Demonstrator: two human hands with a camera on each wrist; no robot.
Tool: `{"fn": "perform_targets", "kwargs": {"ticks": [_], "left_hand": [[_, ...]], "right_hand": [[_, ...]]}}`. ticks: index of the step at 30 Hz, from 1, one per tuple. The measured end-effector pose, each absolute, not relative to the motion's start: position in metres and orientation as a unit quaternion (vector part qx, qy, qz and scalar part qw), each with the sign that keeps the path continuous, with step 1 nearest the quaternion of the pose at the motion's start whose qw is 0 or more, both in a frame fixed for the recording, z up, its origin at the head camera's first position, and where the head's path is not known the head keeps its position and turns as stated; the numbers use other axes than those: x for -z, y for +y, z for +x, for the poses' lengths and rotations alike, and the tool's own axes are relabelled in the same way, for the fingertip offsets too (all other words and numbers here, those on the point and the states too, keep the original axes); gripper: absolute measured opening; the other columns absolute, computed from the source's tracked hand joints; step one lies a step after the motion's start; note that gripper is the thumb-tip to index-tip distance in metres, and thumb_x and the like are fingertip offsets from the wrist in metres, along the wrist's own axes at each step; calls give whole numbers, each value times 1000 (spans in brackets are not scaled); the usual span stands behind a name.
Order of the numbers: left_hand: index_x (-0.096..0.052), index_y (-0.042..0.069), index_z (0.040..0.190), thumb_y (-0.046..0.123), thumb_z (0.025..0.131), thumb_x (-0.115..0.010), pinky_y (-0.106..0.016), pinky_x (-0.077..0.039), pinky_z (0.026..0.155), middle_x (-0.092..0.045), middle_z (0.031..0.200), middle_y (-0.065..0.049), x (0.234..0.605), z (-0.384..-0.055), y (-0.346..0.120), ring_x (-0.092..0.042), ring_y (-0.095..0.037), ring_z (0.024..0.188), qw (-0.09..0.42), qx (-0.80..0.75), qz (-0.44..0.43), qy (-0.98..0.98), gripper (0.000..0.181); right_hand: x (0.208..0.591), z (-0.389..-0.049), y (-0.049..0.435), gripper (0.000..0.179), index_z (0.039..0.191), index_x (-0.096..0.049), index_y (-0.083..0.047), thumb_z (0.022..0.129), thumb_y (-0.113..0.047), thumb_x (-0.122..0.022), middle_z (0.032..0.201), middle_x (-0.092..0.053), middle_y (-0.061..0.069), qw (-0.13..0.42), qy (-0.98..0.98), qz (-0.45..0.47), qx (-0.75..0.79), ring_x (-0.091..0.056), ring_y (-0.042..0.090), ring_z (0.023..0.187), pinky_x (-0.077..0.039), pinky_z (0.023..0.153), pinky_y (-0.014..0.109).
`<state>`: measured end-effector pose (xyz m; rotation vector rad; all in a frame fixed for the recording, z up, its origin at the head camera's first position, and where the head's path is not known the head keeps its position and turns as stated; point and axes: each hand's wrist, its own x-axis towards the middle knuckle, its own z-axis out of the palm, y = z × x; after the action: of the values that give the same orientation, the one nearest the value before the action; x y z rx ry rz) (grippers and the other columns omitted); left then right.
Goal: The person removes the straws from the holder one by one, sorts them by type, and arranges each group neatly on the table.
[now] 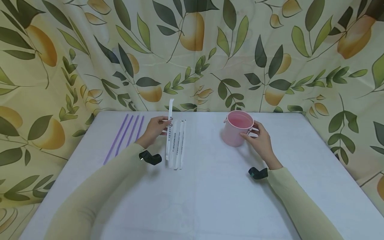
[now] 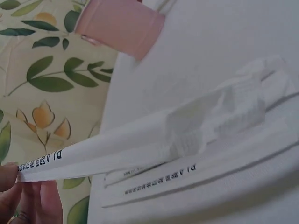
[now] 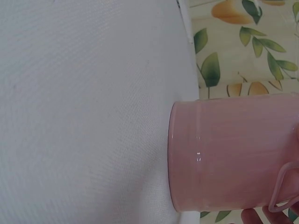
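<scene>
In the head view my left hand (image 1: 153, 131) pinches a white paper-wrapped straw (image 1: 169, 133) near its upper part, raised over the other wrapped straws (image 1: 179, 146) lying side by side on the table. Black print runs along the wrapper (image 2: 112, 145), which the left wrist view shows slanting from my fingertips. On the right, my right hand (image 1: 260, 139) grips the side of an upright pink pail (image 1: 234, 137), thumb in front and fingers behind near the handle. Only some fingers (image 3: 273, 215) show at the edge of the right wrist view, beside the pail (image 3: 233, 154).
Several purple straws (image 1: 121, 135) lie in a row left of my left hand. A white cloth covers the table (image 1: 204, 196). Behind its far edge hangs a curtain (image 1: 210, 66) printed with leaves and fruit.
</scene>
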<state>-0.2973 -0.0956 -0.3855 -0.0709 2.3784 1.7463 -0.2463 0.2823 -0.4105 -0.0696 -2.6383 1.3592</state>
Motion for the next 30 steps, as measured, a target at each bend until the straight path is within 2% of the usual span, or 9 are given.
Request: {"fn": "perform_targets", "kwargs": {"ticks": [3,9,22,30], "left_hand": [[-56,6,126,21,96,-53,-26,-58,73,-64,115,-17,395,-297,-102,-63,-17,87,105,-567,-32,817,34],[-56,3,126,18,95,-55,-20,-55,66,-63,114,-18,413,-298,-109,-61,-12,78,122,-555,-47,821,35],[-53,-3,127,8,92,-57,-15,-50,55,-64,106,-20,431,-304,-113,-57,-6,60,150,-539,-70,826,37],[-47,-7,131,2,92,-55,-13,-52,57,-58,103,-16,440,-309,-115,-55,-6,62,170,-546,-74,817,41]], "right_hand": [[410,-246,283,78,146,-26,-5,86,-30,-68,143,-39,23,87,-885,-26,-456,-45,39,126,-45,99,51],[410,-246,283,78,146,-26,-5,86,-31,-68,143,-39,23,87,-885,-25,-457,-45,39,126,-46,98,51],[412,-247,282,78,146,-26,-6,85,-30,-69,143,-39,22,87,-885,-28,-457,-45,39,127,-46,98,50],[412,-247,282,78,146,-26,-6,86,-30,-68,143,-39,22,88,-886,-28,-455,-45,39,126,-46,99,50]]}}
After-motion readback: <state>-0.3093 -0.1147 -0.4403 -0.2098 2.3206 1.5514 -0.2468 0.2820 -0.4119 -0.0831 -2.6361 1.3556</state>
